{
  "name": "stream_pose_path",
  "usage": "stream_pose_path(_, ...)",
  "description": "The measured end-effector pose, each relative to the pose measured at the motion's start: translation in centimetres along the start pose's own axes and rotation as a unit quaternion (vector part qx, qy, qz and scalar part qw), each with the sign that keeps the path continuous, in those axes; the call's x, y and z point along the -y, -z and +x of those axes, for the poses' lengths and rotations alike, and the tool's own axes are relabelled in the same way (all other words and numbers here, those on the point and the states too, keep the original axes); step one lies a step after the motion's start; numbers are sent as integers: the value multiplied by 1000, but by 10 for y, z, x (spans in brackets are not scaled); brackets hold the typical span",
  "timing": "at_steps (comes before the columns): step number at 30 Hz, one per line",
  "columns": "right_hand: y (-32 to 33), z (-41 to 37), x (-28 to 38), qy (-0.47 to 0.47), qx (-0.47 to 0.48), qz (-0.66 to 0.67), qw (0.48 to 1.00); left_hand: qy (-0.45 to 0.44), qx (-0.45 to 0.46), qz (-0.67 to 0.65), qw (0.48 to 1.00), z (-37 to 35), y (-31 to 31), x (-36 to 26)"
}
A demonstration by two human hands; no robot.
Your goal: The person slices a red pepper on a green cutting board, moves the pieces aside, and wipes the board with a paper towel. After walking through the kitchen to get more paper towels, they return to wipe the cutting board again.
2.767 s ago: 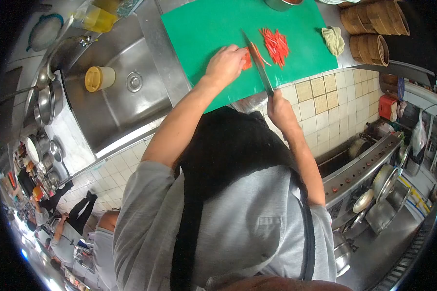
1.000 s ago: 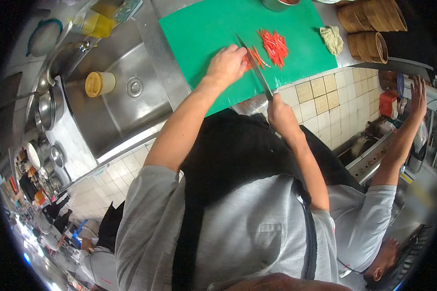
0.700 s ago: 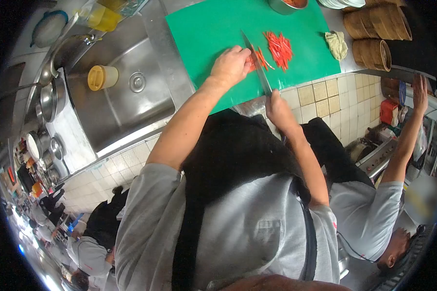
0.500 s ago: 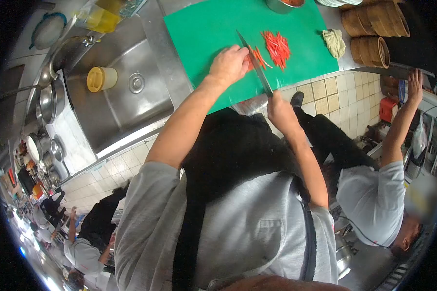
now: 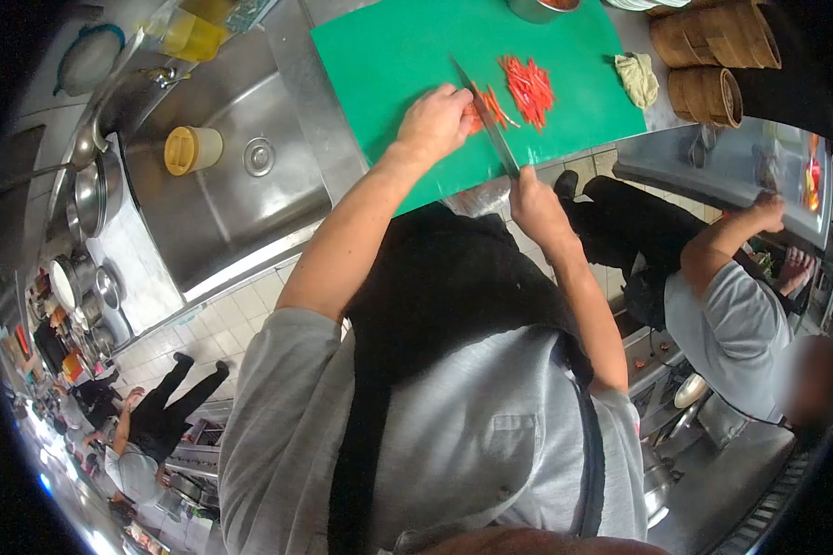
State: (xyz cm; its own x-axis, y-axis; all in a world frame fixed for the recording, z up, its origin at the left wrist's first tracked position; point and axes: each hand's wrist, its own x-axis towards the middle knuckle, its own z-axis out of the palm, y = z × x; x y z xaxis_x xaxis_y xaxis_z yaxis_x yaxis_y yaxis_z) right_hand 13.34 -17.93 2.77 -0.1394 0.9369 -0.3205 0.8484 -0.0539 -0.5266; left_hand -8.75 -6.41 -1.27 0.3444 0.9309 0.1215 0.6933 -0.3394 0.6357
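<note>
Left hand [image 5: 432,122] pressed down on an orange-red carrot piece [image 5: 473,117] on the green plastic cutting board [image 5: 389,55]; right hand [image 5: 535,201] closed around the long steel knife [image 5: 484,116], blade against the piece; cut red strips [image 5: 526,85] lay just beside

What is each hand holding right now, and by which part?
The right hand grips the knife by its handle. The left hand holds the vegetable piece down on the cutting board with its fingertips.
</note>
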Motion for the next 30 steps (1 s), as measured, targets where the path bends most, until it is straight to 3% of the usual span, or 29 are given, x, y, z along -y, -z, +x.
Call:
stream_pose_path(6, -9, -28, -7, -45, 24, -9, 999, -5, 0, 5, 1000, 0, -1, 0)
stream_pose_path(13, -19, 17, -8, 31, -11, 12, 999, 5, 10, -8, 1000, -4, -3, 1)
stream_pose_path(22, -7, -29, -8, -39, 24, -12, 999, 11, 12, -7, 1000, -1, -2, 2)
stream_pose_path(30, -12, -36, -16, -19, -3, -8, 1000, 6, 6, -3, 1000, -1, -2, 2)
